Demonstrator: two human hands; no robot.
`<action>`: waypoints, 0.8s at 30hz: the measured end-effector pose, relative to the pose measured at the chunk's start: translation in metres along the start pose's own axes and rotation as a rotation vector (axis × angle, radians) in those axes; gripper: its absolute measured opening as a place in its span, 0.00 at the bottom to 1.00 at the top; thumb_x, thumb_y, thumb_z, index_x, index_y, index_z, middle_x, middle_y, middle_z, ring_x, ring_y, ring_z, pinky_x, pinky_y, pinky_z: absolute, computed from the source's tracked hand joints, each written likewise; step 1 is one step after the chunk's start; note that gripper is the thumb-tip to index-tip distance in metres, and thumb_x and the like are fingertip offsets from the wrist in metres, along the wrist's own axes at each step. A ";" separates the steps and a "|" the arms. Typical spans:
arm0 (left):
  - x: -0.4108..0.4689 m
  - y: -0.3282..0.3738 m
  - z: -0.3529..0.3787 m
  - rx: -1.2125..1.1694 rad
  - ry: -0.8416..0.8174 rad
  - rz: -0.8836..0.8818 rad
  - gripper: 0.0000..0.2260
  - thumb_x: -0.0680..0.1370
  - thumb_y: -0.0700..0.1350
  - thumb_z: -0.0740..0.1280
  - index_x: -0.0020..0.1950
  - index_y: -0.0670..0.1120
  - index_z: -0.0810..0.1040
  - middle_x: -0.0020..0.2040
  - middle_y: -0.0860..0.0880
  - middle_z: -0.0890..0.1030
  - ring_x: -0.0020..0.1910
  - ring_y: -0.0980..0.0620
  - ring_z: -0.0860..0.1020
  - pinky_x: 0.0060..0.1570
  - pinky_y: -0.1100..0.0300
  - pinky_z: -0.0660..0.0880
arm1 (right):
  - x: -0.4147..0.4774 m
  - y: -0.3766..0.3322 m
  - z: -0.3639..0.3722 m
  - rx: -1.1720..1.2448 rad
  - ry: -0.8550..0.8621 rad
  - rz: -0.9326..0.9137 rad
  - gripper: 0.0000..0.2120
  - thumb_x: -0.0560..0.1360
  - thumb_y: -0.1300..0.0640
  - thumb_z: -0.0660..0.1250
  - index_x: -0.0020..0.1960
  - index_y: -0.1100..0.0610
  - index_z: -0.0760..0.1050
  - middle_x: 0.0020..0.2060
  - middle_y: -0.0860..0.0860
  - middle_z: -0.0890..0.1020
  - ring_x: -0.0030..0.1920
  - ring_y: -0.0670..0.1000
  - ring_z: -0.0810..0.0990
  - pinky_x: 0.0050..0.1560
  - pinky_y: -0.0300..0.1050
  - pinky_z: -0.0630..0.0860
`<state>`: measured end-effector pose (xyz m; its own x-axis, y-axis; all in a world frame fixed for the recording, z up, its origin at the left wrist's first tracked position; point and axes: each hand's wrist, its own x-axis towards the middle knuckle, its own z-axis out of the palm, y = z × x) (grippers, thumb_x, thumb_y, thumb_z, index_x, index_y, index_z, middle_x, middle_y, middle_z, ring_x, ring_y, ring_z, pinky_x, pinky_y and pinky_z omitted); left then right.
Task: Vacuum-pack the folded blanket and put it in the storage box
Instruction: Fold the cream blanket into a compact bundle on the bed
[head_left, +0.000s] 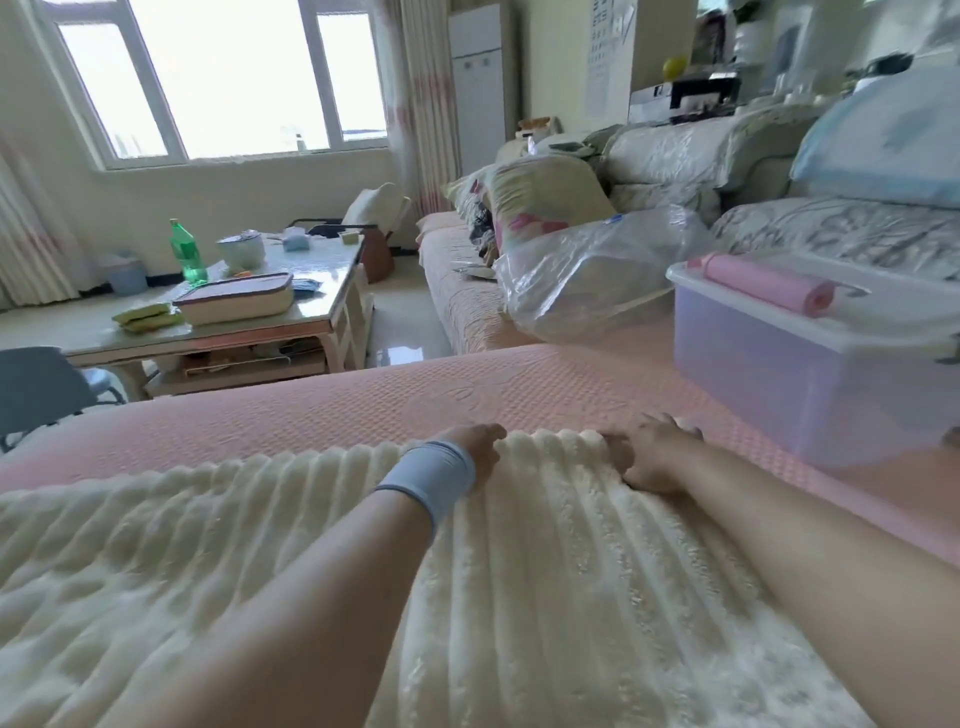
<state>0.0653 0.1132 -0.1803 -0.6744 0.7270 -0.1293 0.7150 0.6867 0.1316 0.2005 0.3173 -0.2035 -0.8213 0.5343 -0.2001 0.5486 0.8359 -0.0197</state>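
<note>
A cream ribbed fleece blanket (545, 571) lies spread over the pink sofa cover (337, 405) in front of me. My left hand (480, 444), with a grey wristband, grips the blanket's far edge, fingers curled over it. My right hand (657, 454) grips the same far edge a little to the right. A translucent storage box (810, 384) with a white lid stands to the right on the sofa, and a pink roll (763, 283) lies on its lid. A clear plastic vacuum bag (592, 270) with something inside lies crumpled beyond, left of the box.
A coffee table (322, 317) at the left holds a green bottle (186, 254), a bowl and a flat case. Cushions and a floral pillow (540, 200) pile on the far sofa. A grey chair (36, 384) stands at the far left.
</note>
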 end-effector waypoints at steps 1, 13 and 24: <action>0.008 0.005 0.004 0.030 -0.003 -0.004 0.21 0.82 0.47 0.57 0.75 0.52 0.63 0.72 0.46 0.69 0.69 0.43 0.69 0.65 0.51 0.67 | 0.004 0.005 0.003 -0.002 -0.035 0.011 0.38 0.70 0.46 0.65 0.76 0.30 0.54 0.75 0.50 0.63 0.77 0.55 0.56 0.73 0.62 0.61; 0.083 0.013 -0.017 -0.023 0.379 0.038 0.17 0.79 0.51 0.63 0.68 0.51 0.71 0.65 0.46 0.75 0.64 0.44 0.72 0.61 0.56 0.69 | 0.062 0.033 -0.070 -0.430 0.472 -0.122 0.21 0.77 0.55 0.57 0.68 0.42 0.72 0.64 0.53 0.74 0.65 0.57 0.71 0.60 0.53 0.72; 0.045 0.027 0.047 0.111 -0.141 0.029 0.27 0.80 0.61 0.53 0.78 0.61 0.48 0.80 0.53 0.46 0.78 0.48 0.45 0.76 0.44 0.48 | 0.026 0.015 0.029 -0.028 -0.072 -0.013 0.27 0.83 0.40 0.44 0.80 0.40 0.43 0.81 0.52 0.43 0.80 0.56 0.42 0.75 0.70 0.44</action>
<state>0.0631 0.1642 -0.2289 -0.6266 0.7330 -0.2646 0.7547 0.6555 0.0287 0.1916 0.3404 -0.2375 -0.8142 0.5139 -0.2702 0.5327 0.8463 0.0041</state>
